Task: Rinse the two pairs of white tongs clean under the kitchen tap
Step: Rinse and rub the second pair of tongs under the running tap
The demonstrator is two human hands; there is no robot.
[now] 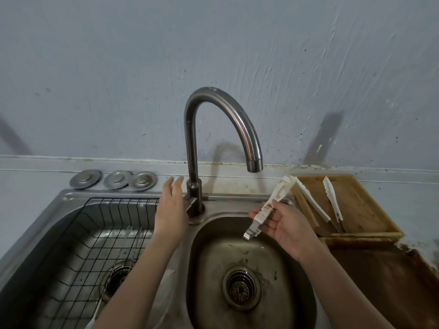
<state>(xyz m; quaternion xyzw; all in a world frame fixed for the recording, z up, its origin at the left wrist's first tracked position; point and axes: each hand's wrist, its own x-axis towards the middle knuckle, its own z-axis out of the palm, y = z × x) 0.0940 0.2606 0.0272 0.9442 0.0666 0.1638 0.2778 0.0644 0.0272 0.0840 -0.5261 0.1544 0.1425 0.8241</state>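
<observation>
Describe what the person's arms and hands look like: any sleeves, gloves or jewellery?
Both forearms are bare as far as the picture shows, with no sleeves in view. The left hand and right hand wear no gloves. No watch, bracelet or ring shows on either hand or wrist.

By my left hand (171, 205) I see a dull brushed-metal tap (215, 129); my right hand (288, 230) grips smeared white plastic tongs (270, 205) — beyond them, a rough, stained wooden board (356, 205).

The left hand (171, 205) covers the tap (215, 129) handle, so contact by its fingers (174, 184) cannot be told. Left of them, the rack (95, 236) runs off the frame's bottom edge. The brown stains on the tongs (270, 200) above the right fingers (257, 213) are too small to identify.
</observation>
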